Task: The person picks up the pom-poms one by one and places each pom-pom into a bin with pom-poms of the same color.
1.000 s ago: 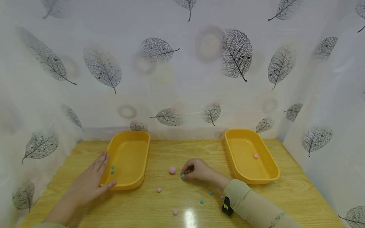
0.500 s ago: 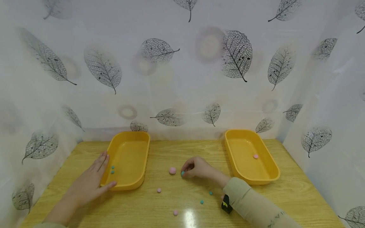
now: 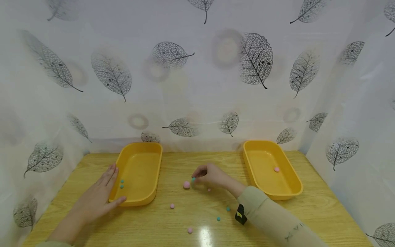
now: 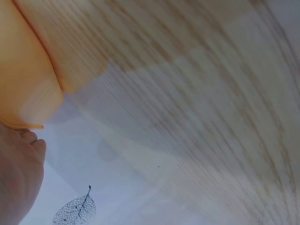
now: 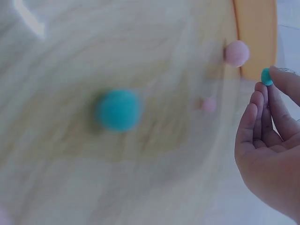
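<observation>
Clock as per head view, 12 = far side. Right hand [image 3: 211, 176] is pinching a teal ball [image 3: 193, 179] between thumb and index finger, ball showing at the hand's 9. Large pink ball [image 3: 186, 185] is lying just beside it, at the ball's 8. Small pink ball [image 3: 209, 190] is sitting at right hand's 6. Left hand [image 3: 97, 199] is spreading wide, straight fingers resting on left yellow tray [image 3: 142, 168] at tray's 9, thumb at its 7. Two teal balls [image 3: 121, 186] are lying inside that tray at 8. Right yellow tray [image 3: 262, 161] is standing at right hand's 3, holding one pink ball [image 3: 276, 169] near its middle. Also lying on the counter [image 3: 148, 226], from right hand: pink at 8 [image 3: 172, 206] and 7 [image 3: 189, 230], teal at 5 [image 3: 228, 209] and 6 [image 3: 218, 219].
</observation>
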The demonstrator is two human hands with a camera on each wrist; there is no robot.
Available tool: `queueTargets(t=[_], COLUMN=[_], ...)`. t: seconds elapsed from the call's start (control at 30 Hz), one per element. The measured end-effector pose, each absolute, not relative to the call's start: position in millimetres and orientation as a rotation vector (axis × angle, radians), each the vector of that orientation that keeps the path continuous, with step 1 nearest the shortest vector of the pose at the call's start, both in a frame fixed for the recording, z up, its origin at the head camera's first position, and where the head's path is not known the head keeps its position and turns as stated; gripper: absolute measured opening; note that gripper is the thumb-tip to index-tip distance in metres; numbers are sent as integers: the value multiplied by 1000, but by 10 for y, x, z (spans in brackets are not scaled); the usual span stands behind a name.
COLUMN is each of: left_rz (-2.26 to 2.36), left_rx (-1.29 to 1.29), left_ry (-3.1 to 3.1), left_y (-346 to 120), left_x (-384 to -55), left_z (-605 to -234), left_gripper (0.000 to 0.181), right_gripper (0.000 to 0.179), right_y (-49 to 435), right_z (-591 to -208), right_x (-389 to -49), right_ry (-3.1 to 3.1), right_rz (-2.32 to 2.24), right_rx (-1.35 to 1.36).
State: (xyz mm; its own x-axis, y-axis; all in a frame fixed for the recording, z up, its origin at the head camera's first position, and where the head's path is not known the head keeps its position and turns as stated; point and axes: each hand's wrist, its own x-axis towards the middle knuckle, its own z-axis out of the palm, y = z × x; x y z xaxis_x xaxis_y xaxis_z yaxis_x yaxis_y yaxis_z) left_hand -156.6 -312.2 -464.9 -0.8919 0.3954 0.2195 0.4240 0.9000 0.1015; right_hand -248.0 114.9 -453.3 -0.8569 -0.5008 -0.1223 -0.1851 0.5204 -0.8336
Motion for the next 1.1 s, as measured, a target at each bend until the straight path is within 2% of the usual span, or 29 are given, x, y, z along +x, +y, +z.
queueTargets(t=[0.67,1.1], left_rz=[-215,-234], left_rx=[-623,-605], left_ry=[-2872,-2901], left_y=[-3127,-3118], left_x=[-1565,-1565], left_z=[-4658,-4636], left_gripper=[103,103], right_gripper=[25,26], right_y=[717,395], right_z=[-4253,-4172], right_x=[-2605,-2642], right_ry=[2355,2259], right_rz=[-1422,-1543], right_rx=[-494,-470])
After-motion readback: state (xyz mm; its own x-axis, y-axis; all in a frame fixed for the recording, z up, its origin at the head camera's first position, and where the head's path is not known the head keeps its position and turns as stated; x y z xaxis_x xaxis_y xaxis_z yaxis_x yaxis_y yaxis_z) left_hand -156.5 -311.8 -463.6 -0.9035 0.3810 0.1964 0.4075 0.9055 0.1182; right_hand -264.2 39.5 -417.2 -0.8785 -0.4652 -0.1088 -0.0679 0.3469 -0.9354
